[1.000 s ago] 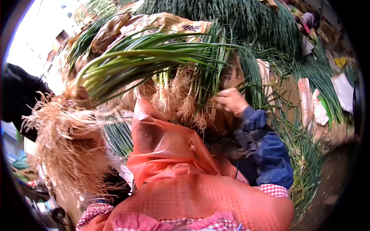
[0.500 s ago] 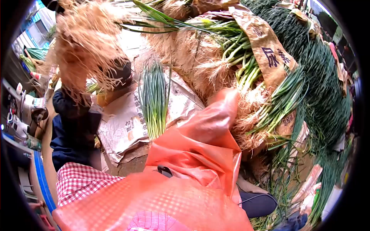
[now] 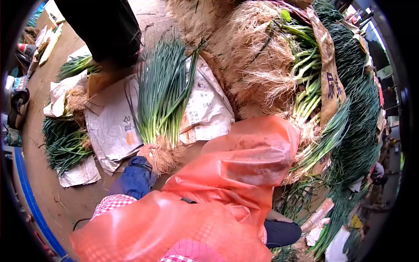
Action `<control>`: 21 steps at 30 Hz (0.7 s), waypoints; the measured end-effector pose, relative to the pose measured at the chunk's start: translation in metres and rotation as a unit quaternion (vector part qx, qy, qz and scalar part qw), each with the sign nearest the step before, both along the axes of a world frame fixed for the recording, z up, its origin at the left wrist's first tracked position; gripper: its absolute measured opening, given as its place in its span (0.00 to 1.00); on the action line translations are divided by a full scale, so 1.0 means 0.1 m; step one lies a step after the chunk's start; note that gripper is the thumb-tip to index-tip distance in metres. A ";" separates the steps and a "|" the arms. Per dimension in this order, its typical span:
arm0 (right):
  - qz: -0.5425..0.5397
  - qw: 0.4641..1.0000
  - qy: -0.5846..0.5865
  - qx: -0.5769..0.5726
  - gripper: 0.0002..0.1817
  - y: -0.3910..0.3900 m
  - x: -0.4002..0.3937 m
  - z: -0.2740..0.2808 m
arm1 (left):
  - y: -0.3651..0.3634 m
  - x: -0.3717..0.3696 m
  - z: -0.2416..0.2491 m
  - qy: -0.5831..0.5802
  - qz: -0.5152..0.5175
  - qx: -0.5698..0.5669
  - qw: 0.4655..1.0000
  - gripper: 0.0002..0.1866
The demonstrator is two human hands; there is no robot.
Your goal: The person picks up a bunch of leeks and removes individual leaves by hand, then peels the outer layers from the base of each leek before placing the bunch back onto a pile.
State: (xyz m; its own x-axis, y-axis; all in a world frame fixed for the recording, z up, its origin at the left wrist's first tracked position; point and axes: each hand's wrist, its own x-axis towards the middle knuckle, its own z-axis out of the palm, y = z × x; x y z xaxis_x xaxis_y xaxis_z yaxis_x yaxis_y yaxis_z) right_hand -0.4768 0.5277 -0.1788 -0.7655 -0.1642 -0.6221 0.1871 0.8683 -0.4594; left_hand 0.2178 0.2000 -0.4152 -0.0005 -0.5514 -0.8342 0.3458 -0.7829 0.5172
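A bunch of green onions (image 3: 163,94) lies on a printed white sack (image 3: 209,98), its leaves pointing away from me and its pale roots (image 3: 166,159) at the near end. Reaching from a dark blue sleeve, my left hand (image 3: 147,151) is closed at the white stalks and roots on the bunch's left side. Part of that hand is hidden by the roots. My right hand is out of view. An orange apron (image 3: 244,153) covers my lap and raised knee, to the right of the bunch.
A large root-out heap of green onions (image 3: 266,74) stands at the right, with a brown printed sack (image 3: 329,78) across it. More green onions (image 3: 65,144) lie on the floor at left. Another person's dark trouser leg (image 3: 102,26) stands beyond the sack.
The big root mass at upper left is gone from there. My left sleeve has come down toward the sack. The bunch on the sack is wider and now shows roots at its near end.
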 end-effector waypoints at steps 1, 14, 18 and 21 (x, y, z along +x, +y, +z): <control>0.000 1.000 -0.002 0.005 0.05 -0.08 0.07 0.02 | 0.04 0.02 -0.20 0.058 0.032 0.045 0.997 0.11; -0.006 0.997 -0.060 0.044 0.04 -0.33 0.65 -0.08 | 0.42 -0.02 0.20 -0.609 -0.038 0.010 0.792 0.34; -0.013 0.996 -0.076 0.039 0.04 -0.27 0.69 -0.15 | -0.04 -0.16 0.47 -0.619 -0.152 -0.184 0.748 0.23; -0.029 0.995 -0.084 0.034 0.03 -0.11 0.70 -0.14 | -0.15 -0.03 0.28 -0.562 -0.235 -0.153 0.778 0.15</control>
